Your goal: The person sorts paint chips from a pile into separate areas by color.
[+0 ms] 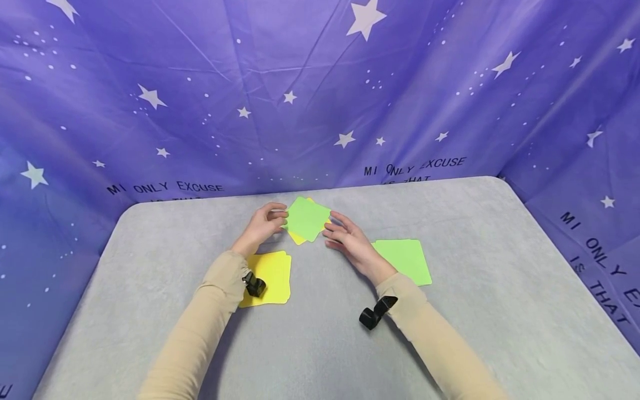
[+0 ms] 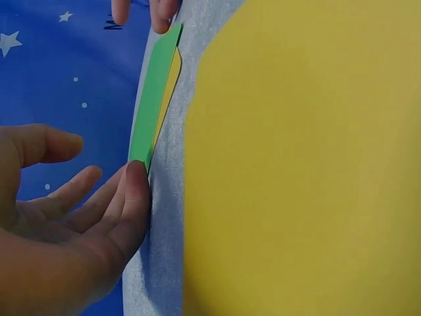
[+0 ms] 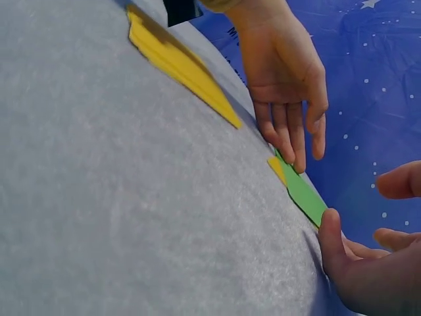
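Both hands meet at the far middle of the grey tabletop (image 1: pixel 150 311): the left hand (image 1: pixel 261 226) and right hand (image 1: pixel 350 241) touch opposite edges of the green card (image 1: pixel 306 218) with relaxed, open fingers, gripping nothing. It lies on a yellow card (image 1: pixel 298 238).

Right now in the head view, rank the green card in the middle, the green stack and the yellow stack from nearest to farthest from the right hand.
1. Green card: in the middle, at the right hand's fingertips.
2. Green stack: just right of that hand's wrist.
3. Yellow stack: across on the left, beneath the left forearm.
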### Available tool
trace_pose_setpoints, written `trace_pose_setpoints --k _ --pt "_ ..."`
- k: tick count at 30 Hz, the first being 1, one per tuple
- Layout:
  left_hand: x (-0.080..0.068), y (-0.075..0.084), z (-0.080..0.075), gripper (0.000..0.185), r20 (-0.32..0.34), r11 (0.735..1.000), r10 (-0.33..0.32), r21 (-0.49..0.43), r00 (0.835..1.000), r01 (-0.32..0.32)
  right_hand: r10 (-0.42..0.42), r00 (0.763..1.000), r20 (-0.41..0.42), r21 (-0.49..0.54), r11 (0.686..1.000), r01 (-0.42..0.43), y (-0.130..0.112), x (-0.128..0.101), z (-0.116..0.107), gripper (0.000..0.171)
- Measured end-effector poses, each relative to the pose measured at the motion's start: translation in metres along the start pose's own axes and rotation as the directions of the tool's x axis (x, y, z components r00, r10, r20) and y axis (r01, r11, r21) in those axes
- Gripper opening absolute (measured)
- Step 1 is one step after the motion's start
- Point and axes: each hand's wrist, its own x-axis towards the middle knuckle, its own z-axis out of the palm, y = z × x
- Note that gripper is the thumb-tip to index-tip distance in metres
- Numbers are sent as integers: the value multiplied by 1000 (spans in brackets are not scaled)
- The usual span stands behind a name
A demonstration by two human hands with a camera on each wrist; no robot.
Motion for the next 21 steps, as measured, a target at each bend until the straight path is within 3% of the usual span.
trace_pose_setpoints --k 5,14,21 --pt "0 0 -1 43 -22 1000 -4 27 1000 5 9 1000 3 69 998 -10 -4 -3 2 67" --pt "-2 2 -4 43 -23 996 -46 74 999 48 17 1000 14 104 994 -19 -4 -5 1 71" --pt "-7 2 1 42 6 996 -65 65 998 64 4 1000 -4 50 999 -4 -2 -8 -6 66"
